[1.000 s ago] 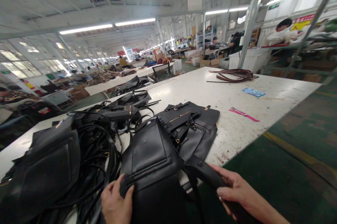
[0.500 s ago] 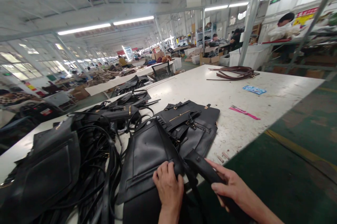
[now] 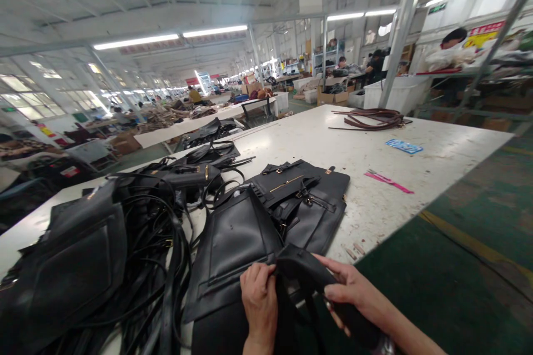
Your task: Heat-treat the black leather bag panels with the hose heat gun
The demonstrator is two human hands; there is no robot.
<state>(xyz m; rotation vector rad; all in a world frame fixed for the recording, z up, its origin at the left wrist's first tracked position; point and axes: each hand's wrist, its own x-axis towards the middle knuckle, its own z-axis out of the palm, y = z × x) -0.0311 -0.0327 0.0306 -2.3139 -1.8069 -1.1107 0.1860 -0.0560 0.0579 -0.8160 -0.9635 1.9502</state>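
Observation:
Before me lies a black leather bag (image 3: 235, 233) with a stitched pocket outline, its front part spilling toward the table's near edge. My left hand (image 3: 259, 296) is closed, pinching the bag's right edge near the pocket. In my right hand (image 3: 353, 294), fingers wrap round a long black hand-held tool (image 3: 306, 266) with a thick handle and metal at its lower end; its exact kind is unclear. Its wide front end is close to my left fingertips at the bag's edge. Whether it touches the leather I cannot tell. Dark straps hang below it.
More black bags (image 3: 308, 194) with gold buckles lie beyond. A heap of black bags and straps (image 3: 154, 255) covers the left side of the white table (image 3: 291, 141). Pink-handled scissors (image 3: 389, 181), a blue packet (image 3: 403, 146) and brown straps (image 3: 375, 119) lie farther right. Other people work in the background.
My right hand has brought the black tool left, closer to my left hand. The left fingers have drawn together into a pinch on the bag's edge.

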